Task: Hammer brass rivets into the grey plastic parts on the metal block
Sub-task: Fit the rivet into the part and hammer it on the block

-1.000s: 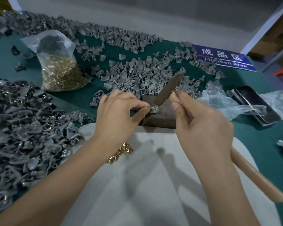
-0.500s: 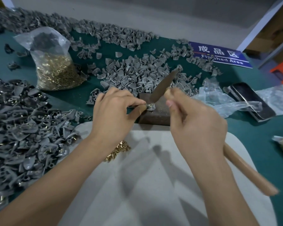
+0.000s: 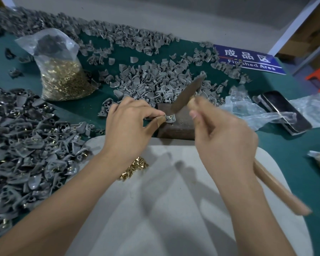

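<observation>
The grey plastic part (image 3: 169,119) sits on the near left corner of the metal block (image 3: 181,124), right between your hands, so the block takes the blow while the rivet seats. Your left hand (image 3: 129,124) pinches the part between thumb and forefinger from its left side, keeping fingertips just clear of the strike point. Your right hand (image 3: 224,139) is wrapped around the hammer (image 3: 187,96), choked up close to the head for short controlled taps; the narrow head slants up and away from the part, its lower end right at the part, and the wooden handle trails back past your right wrist. Just below your left wrist lies a small heap of loose brass rivets (image 3: 134,168) on the white pad (image 3: 174,209), within easy reach for the next piece. Beyond your hands spreads a pile of grey parts (image 3: 155,78); a larger heap (image 3: 22,145) lies left of your left forearm, and a bag of rivets (image 3: 63,76) stands further out on the counter (image 3: 288,154). Compared with half a second ago, both grips are unchanged and the hammer head has barely moved, though your right hand now shows motion blur.
</observation>
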Demonstrator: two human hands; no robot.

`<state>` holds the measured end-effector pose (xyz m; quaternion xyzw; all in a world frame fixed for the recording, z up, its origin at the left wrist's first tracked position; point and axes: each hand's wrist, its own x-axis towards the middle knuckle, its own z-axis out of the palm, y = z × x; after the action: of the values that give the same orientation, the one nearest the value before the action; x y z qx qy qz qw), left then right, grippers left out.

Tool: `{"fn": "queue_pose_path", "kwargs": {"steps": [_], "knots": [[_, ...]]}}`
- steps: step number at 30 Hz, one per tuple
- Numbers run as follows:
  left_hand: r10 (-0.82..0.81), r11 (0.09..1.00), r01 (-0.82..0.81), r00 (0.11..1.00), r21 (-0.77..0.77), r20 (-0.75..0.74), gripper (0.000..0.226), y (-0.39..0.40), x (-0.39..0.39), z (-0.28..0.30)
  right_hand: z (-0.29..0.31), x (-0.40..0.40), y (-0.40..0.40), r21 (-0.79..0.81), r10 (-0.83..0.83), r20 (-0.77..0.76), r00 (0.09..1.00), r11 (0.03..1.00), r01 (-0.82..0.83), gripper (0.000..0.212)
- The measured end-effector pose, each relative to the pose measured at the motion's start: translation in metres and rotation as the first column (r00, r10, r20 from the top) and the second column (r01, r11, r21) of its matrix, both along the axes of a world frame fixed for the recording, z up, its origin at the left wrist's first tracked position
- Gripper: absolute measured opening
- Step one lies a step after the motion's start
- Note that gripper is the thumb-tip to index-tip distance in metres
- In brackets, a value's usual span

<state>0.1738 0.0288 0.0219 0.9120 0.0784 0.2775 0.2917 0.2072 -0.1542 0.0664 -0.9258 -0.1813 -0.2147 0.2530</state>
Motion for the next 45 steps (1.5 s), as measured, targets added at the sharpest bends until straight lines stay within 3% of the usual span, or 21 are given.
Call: {"fn": "queue_pose_path", "kwargs": {"steps": [2, 5, 9, 12, 17, 20, 24, 27, 31, 35, 38, 42, 45], "knots": [[0.006, 1.000, -0.006, 1.000, -0.001, -0.003, 0.013, 0.000, 0.000, 0.000, -0.002, 0.000, 0.000, -0.061, 0.014, -0.031, 0.999, 0.998, -0.016, 0.028], [0.001, 1.000, -0.001, 1.000, 0.006, -0.008, 0.012, 0.001, 0.000, 0.001, -0.001, 0.000, 0.001, 0.042, -0.026, 0.038, 0.999, 0.999, 0.024, 0.028], [0.012, 1.000, -0.012, 1.000, 0.009, -0.016, 0.012, 0.001, 0.000, 0.001, -0.001, -0.003, 0.003, -0.002, 0.021, 0.040, 0.999, 1.000, -0.021, 0.026], [0.009, 1.000, -0.009, 1.000, 0.004, -0.016, 0.011, 0.002, 0.000, 0.001, 0.002, -0.001, 0.000, 0.127, -0.046, 0.086, 0.995, 0.991, 0.035, 0.028], [0.015, 1.000, -0.015, 1.000, 0.007, -0.018, 0.012, 0.000, 0.000, 0.002, 0.001, 0.001, -0.001, -0.070, -0.024, -0.034, 0.999, 0.997, 0.022, 0.026], [0.012, 1.000, -0.012, 1.000, 0.019, -0.017, 0.012, 0.001, 0.000, 0.001, 0.002, -0.001, 0.001, 0.073, -0.039, 0.029, 0.999, 0.997, 0.037, 0.028], [0.017, 1.000, -0.017, 1.000, 0.015, -0.024, 0.012, 0.001, 0.000, 0.001, -0.001, -0.004, 0.003, -0.010, -0.020, 0.006, 1.000, 1.000, 0.020, 0.027], [0.013, 1.000, -0.013, 1.000, 0.013, -0.026, 0.010, 0.002, 0.000, 0.001, 0.001, -0.007, 0.006, 0.158, -0.071, 0.072, 0.995, 0.986, 0.059, 0.031], [0.023, 1.000, -0.022, 0.999, 0.013, -0.028, 0.012, 0.001, -0.001, 0.001, -0.002, -0.009, 0.007, -0.019, -0.012, 0.015, 1.000, 1.000, 0.013, 0.028], [0.020, 1.000, -0.019, 0.999, 0.014, -0.027, 0.010, 0.002, 0.000, 0.001, -0.001, -0.008, 0.008, 0.105, -0.059, 0.087, 0.994, 0.993, 0.050, 0.029], [0.022, 1.000, -0.022, 0.999, 0.008, -0.035, 0.010, 0.001, -0.001, 0.001, -0.005, -0.010, 0.009, -0.017, -0.013, 0.037, 0.999, 1.000, 0.013, 0.028], [0.011, 1.000, -0.011, 0.999, -0.007, -0.032, 0.007, 0.002, -0.002, 0.002, -0.002, -0.010, 0.009, 0.112, -0.077, 0.097, 0.992, 0.992, 0.066, 0.030], [0.015, 1.000, -0.016, 0.999, -0.012, -0.034, 0.008, 0.002, -0.002, 0.002, -0.003, -0.009, 0.008, -0.003, -0.019, 0.061, 0.998, 1.000, 0.019, 0.027]]}}
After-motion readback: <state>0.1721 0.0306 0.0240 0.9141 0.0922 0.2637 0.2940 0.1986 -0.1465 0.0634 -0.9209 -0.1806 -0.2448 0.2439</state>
